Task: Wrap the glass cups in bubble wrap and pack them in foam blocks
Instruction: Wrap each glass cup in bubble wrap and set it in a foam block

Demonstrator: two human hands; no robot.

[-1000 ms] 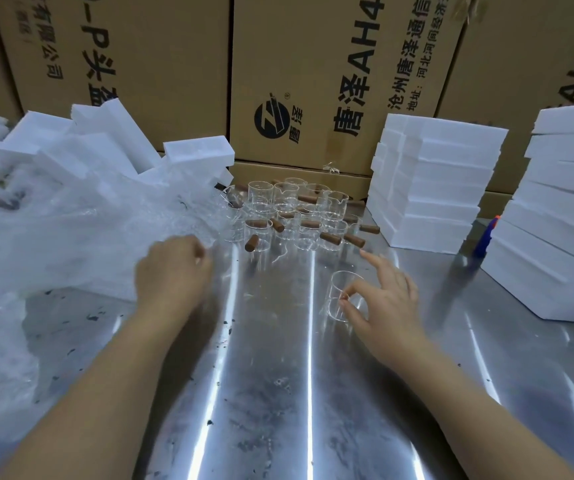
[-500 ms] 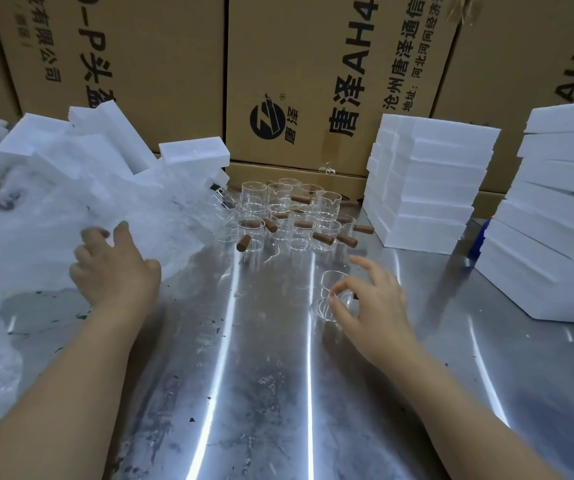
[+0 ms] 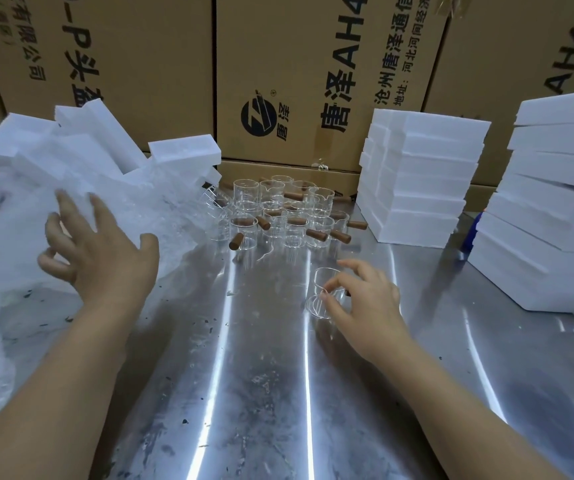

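On the steel tabletop [image 3: 264, 393], the left hand [image 3: 102, 258] has moved away from the cups since a second ago, when it lay curled near the middle; it now spreads wide, fingers fanned, against the heap of bubble wrap [image 3: 19, 244] at the left. The right hand [image 3: 365, 299] has drawn slightly nearer the person and pinches the single glass cup [image 3: 323, 292], thumb at the near rim and fingers curved over the far side. That cup is tipped over, its long axis running roughly away from the person and its open mouth facing the camera. The other glass cups [image 3: 278, 216] stand upright in a cluster farther back, their brown handles pointing different ways. Loose foam blocks [image 3: 181, 152] pile up behind the wrap, and stacked foam blocks [image 3: 420, 181] stand to the right, with a taller stack [image 3: 555, 202] at the right edge. Cardboard boxes [image 3: 313, 71] wall off the back. Bare steel lies open between the forearms and toward the near edge.
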